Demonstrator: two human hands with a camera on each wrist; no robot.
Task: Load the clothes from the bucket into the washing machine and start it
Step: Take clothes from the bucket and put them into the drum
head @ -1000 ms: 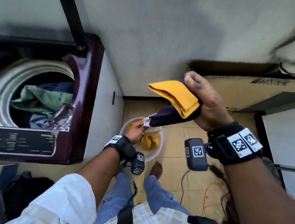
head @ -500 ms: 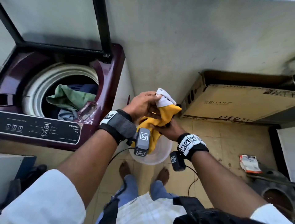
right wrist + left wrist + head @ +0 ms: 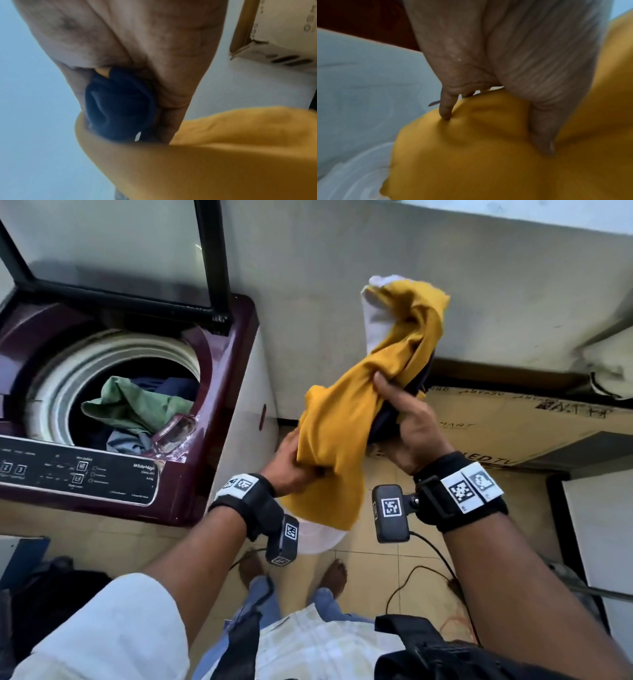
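A mustard-yellow garment (image 3: pixel 346 419) with white and navy parts hangs in the air above the white bucket (image 3: pixel 317 537). My left hand (image 3: pixel 291 470) grips its lower yellow folds (image 3: pixel 471 148). My right hand (image 3: pixel 407 419) grips it higher up, fingers curled round the navy part (image 3: pixel 118 106) and yellow cloth (image 3: pixel 223 148). The white end (image 3: pixel 376 313) sticks up near the wall. To the left stands the maroon top-load washing machine (image 3: pixel 219 392) with its lid (image 3: pixel 113 251) raised; green (image 3: pixel 137 405) and blue clothes lie in the drum. Most of the bucket is hidden by the garment.
The machine's control panel (image 3: pixel 78 470) faces me at the left. A large cardboard box (image 3: pixel 513 426) lies against the wall at the right. My bare feet (image 3: pixel 334 575) and a black cable (image 3: pixel 421 573) are on the tiled floor. A dark bag (image 3: pixel 44 594) sits lower left.
Both hands have lifted the yellow garment up out of the bucket and stretched it out; the right hand rose to the right, and the view tilted further toward the machine.
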